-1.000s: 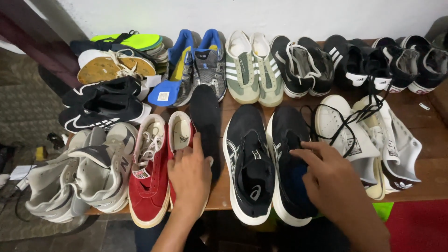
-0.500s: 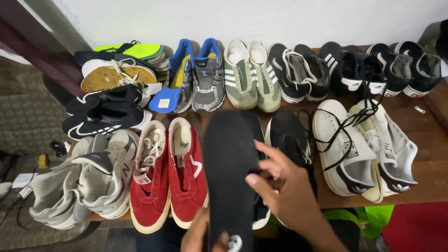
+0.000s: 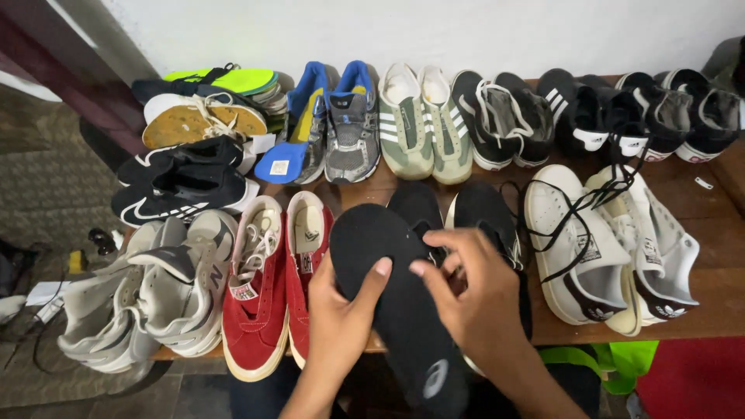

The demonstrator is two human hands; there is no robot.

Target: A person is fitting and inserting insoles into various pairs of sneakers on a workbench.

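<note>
Flat black foam insole (image 3: 396, 302) held lower centre, long axis running up-left to down-right. Left hand (image 3: 339, 322) clasped on left edge; right hand (image 3: 473, 299) pinched on right edge, above black shoes (image 3: 458, 213) on wooden worktop (image 3: 714, 302).

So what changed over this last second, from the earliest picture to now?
The black insole, which lay among the shoes under the left hand, has been lifted toward the camera and is now held in both hands; the right hand left the black shoes to grip its edge. The red shoes, white shoes and back row stayed put on the wooden table.
</note>
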